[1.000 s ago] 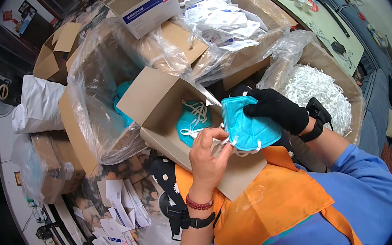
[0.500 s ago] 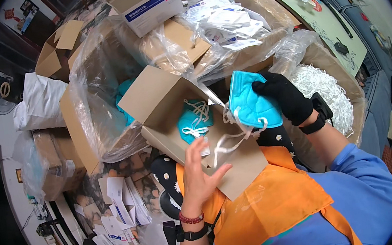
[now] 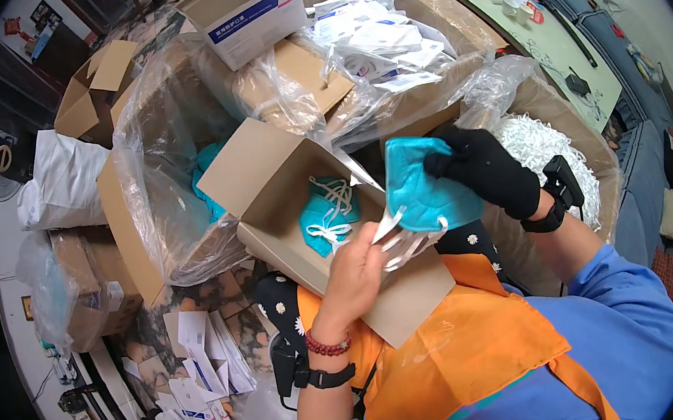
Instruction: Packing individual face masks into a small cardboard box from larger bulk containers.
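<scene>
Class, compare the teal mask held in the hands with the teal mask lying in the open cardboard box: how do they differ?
The held mask is raised above the box, gripped by the gloved right hand; the boxed mask lies untouched. The left hand pulls the held mask's white straps; the boxed mask's straps lie loosely on it. Both are teal.

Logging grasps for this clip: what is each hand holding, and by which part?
Right hand, gloved, grips the teal face mask at its upper edge; bare left hand holds its white ear straps.

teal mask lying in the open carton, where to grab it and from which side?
Take the teal mask by its white ear loops, coming straight down through the small carton's open top. The loops lie loose on top of it; the box walls block a side approach.
</scene>
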`<action>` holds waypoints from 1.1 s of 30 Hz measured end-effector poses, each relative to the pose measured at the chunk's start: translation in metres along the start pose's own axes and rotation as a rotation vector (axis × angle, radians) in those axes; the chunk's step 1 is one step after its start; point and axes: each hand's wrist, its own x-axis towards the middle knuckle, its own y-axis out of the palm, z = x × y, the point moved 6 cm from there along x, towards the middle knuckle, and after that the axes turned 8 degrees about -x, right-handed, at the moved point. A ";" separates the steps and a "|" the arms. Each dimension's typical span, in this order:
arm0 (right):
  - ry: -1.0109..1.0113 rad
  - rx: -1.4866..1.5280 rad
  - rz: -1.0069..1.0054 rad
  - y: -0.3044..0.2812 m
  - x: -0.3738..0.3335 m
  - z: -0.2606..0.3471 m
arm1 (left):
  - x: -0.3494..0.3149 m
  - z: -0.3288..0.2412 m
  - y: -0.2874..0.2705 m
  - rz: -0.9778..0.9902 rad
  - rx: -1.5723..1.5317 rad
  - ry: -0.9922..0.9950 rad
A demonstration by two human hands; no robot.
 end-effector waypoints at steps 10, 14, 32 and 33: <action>-0.075 0.150 -0.081 -0.010 0.012 0.000 | -0.020 0.033 -0.019 0.045 -0.176 -0.106; -0.071 0.049 -0.020 -0.009 0.014 0.014 | -0.008 0.024 -0.019 -0.021 -0.149 -0.072; -0.064 0.072 -0.095 -0.028 0.020 0.003 | -0.030 0.024 -0.035 0.045 -0.470 -0.214; -0.075 0.096 -0.115 -0.030 0.021 0.000 | -0.031 0.025 -0.034 0.045 -0.471 -0.213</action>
